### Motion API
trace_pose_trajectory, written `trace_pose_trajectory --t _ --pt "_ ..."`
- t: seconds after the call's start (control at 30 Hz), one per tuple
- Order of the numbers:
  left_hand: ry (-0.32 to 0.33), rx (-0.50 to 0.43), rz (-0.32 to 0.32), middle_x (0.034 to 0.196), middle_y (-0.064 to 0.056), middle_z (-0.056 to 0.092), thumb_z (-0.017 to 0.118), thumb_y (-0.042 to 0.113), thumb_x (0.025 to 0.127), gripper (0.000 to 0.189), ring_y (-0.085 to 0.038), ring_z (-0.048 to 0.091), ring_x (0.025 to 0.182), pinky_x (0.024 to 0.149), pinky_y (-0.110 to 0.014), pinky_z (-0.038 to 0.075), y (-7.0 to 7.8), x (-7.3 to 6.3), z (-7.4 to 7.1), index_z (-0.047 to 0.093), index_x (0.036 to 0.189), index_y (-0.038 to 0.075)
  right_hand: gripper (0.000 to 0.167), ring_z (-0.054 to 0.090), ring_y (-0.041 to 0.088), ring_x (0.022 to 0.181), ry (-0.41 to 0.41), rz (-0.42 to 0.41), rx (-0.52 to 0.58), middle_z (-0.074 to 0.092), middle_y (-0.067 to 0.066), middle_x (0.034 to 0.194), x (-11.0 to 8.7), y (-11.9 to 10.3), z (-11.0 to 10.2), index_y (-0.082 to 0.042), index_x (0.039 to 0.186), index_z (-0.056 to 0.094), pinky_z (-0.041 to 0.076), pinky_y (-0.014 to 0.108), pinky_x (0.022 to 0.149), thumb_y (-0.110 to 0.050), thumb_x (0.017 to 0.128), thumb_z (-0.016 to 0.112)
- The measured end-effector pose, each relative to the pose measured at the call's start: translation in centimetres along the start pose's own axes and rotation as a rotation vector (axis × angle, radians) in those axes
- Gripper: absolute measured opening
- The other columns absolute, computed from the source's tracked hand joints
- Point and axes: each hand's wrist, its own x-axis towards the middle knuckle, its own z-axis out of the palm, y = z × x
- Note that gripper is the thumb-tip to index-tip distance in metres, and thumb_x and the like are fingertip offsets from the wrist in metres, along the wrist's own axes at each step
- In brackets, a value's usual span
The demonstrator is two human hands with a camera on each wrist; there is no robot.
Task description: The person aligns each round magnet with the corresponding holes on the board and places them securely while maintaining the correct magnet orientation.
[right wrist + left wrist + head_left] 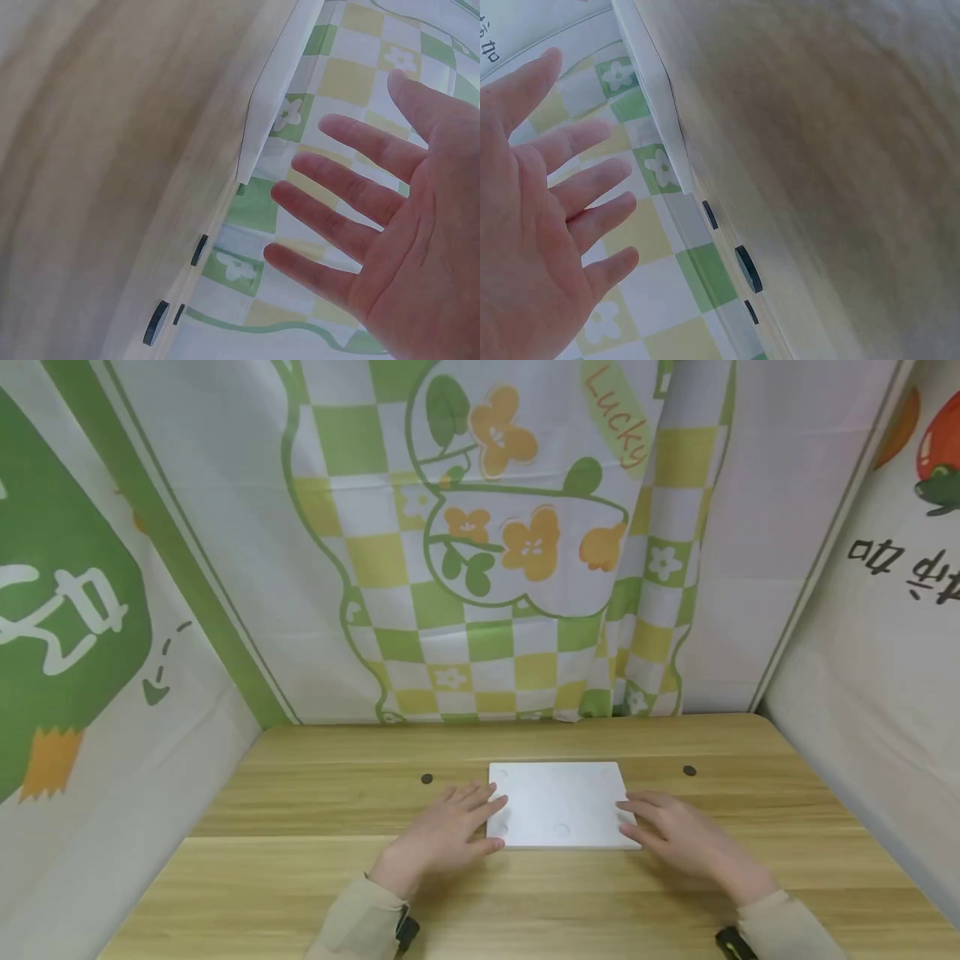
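A thin white rectangular panel (558, 802) with faint round marks lies flat on the wooden table. By its left end is my left hand (450, 827), fingertips over the edge. At the opposite end my right hand (678, 831) reaches its fingertips over the right edge. In the left wrist view the fingers of the left hand (540, 210) are spread and stand apart from the panel (656, 97). The right wrist view likewise has the right hand (390, 202) with extended fingers, a gap between them and the panel (274, 90). Neither hand holds anything.
Dark round discs sit on the table (300, 877): one disc (427, 779) left of the panel, another disc (690, 771) to its right. Behind the table's far edge hangs a green and yellow checked curtain (495, 643). Printed fabric walls (202, 710) flank both sides.
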Motion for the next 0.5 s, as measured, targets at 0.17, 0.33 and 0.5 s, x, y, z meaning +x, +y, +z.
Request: trace_pose_trajectory --t 0.17,0.33,0.5 --pt "-0.025 0.009 0.025 0.154 -0.008 0.030 0.043 0.050 0.097 0.060 -0.030 0.030 0.141 0.117 -0.051 0.022 0.00 0.05 -0.07 0.036 0.147 0.018 0.038 0.060 0.032 0.112 0.024 0.005 0.019 0.063 0.014 0.121 -0.20 0.18 -0.14 -0.010 0.120 0.065 0.050 0.049 0.094 -0.036 0.094 0.057" --pt "-0.059 -0.009 0.028 0.153 -0.007 0.034 0.045 0.046 0.097 0.058 -0.030 0.032 0.140 0.117 -0.050 0.022 0.12 0.16 -0.02 0.037 0.146 0.018 0.035 0.061 0.029 0.110 0.030 0.015 0.018 0.066 0.010 0.118 -0.40 0.42 -0.28 -0.010 0.118 0.066 0.051 0.047 0.093 -0.034 0.094 0.058" --pt "-0.077 -0.007 0.023 0.151 -0.005 0.037 0.046 0.045 0.097 0.055 -0.028 0.035 0.139 0.117 -0.047 0.025 0.29 0.28 0.00 0.040 0.145 0.019 0.034 0.063 0.029 0.108 0.045 0.010 0.010 0.067 0.010 0.116 -0.53 0.66 -0.46 -0.009 0.117 0.066 0.051 0.048 0.092 -0.033 0.093 0.059"
